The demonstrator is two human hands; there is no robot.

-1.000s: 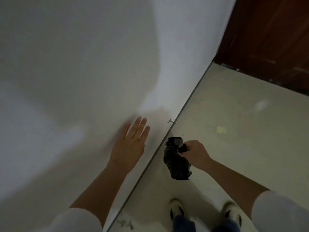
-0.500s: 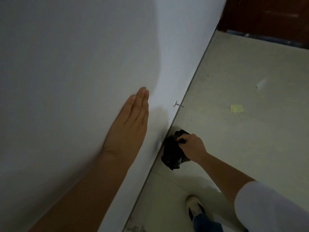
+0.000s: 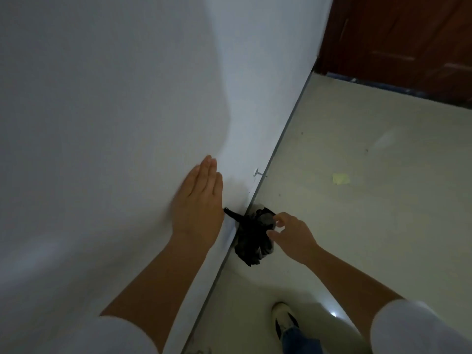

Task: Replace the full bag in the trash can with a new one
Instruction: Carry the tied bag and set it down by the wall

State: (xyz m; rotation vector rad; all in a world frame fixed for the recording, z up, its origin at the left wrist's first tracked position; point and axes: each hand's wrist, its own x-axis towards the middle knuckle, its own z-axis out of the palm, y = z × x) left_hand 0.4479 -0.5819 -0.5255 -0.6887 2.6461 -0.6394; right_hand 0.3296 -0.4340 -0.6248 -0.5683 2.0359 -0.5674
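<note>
A small tied black trash bag (image 3: 251, 236) rests on the pale floor against the foot of the white wall, its knotted top pointing left. My right hand (image 3: 291, 235) hovers just right of the bag, fingers apart and curled, not gripping it. My left hand (image 3: 199, 203) lies flat against the wall with fingers together, just left of the bag's knot. No trash can is in view.
The white wall (image 3: 115, 111) fills the left half. A small white doorstop (image 3: 256, 172) sticks out of the wall near the floor. A yellow scrap (image 3: 341, 178) lies on the floor (image 3: 370, 226). A dark wooden door (image 3: 408, 42) stands at the far right. My shoe (image 3: 284, 319) is below.
My right hand lowered the black bag to the floor by the wall and released it; its fingers are now spread. My left hand stayed flat on the wall.
</note>
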